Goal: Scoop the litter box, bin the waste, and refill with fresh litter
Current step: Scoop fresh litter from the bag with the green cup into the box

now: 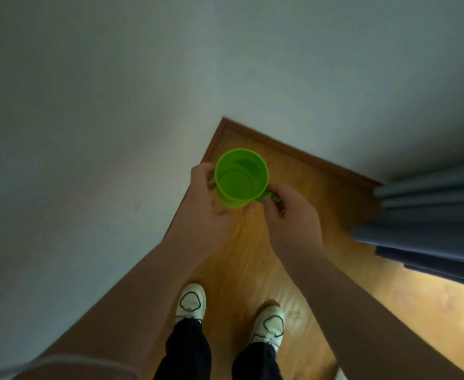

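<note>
Left hand [202, 196], right hand [291, 212] around green cup [240, 179]

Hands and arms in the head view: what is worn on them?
The left hand and right hand are gloveless, with no rings or watch visible. The forearms are uncovered; a pale short sleeve edge shows at the left upper arm.

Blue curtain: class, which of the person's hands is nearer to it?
Right. The right hand grips the green cup on the side toward the blue curtain; the left hand holds its far side.
</note>
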Demonstrator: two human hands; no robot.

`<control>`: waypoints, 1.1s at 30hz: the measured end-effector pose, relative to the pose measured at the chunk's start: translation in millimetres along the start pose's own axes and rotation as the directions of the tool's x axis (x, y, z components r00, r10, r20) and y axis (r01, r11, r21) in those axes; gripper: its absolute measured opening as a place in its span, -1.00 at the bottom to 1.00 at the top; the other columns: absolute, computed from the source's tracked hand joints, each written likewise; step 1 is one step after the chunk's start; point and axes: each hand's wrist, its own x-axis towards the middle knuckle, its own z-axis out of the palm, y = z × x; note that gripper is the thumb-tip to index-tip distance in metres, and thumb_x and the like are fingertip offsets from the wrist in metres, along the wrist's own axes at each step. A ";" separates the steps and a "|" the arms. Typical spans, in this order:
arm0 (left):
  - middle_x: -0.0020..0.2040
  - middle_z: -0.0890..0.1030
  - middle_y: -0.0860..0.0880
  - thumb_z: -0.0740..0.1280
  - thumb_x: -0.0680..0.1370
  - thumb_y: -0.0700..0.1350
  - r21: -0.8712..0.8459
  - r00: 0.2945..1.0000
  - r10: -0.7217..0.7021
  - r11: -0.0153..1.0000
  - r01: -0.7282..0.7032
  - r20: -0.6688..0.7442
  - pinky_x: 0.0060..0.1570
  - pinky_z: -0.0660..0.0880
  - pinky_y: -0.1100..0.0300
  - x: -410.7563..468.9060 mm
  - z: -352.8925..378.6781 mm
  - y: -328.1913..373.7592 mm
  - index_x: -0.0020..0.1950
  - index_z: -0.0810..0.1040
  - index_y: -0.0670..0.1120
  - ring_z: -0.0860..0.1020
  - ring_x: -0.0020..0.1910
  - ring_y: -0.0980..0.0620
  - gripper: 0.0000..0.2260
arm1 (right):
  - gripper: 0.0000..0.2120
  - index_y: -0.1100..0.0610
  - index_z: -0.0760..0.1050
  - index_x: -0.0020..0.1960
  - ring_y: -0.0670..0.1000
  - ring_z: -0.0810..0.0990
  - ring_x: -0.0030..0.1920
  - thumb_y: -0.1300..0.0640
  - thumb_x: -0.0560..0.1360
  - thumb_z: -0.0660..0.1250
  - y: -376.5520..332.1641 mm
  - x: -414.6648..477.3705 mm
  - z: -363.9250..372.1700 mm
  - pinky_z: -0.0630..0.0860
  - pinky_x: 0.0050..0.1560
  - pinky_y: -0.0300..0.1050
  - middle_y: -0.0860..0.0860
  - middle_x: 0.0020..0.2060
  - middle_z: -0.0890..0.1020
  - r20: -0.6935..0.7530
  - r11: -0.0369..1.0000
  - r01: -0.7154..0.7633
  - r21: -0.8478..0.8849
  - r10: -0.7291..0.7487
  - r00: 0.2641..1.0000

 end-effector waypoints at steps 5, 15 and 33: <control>0.16 0.41 0.34 0.48 0.40 -0.12 -0.018 0.985 0.158 0.987 -0.157 0.066 0.01 0.37 0.56 -71.6 -76.0 200.5 0.35 0.19 0.08 0.44 0.12 0.49 -0.36 | -0.90 -0.08 0.56 0.05 -0.21 0.47 -0.19 0.07 0.59 0.30 -143.3 -78.6 -161.8 0.31 -0.28 -0.35 -0.21 -0.27 0.52 -0.097 0.989 0.146 -0.002 -0.145 0.985; 0.18 0.45 0.21 0.46 0.46 -0.25 -0.035 0.852 0.524 0.851 -0.524 -0.017 0.20 0.50 0.04 -183.8 -184.1 469.0 0.31 0.22 0.13 0.51 0.17 0.20 -0.40 | -0.94 -0.04 0.56 -0.07 -0.14 0.57 -0.15 0.02 0.57 0.34 -342.3 -185.3 -393.2 0.52 -0.09 -0.09 -0.11 -0.22 0.62 -0.387 0.924 0.383 -0.010 -0.357 0.850; 0.16 0.51 0.15 0.44 0.51 -0.08 0.015 0.459 0.888 0.459 -0.888 0.001 -0.05 0.61 0.17 -252.2 -183.4 744.6 0.34 0.25 0.15 0.57 0.07 0.23 -0.49 | -0.87 0.12 0.58 -0.10 -0.06 0.71 -0.26 0.17 0.60 0.30 -447.3 -277.6 -641.9 0.67 -0.14 0.05 0.05 -0.25 0.70 -0.683 0.796 0.605 0.033 -0.424 0.595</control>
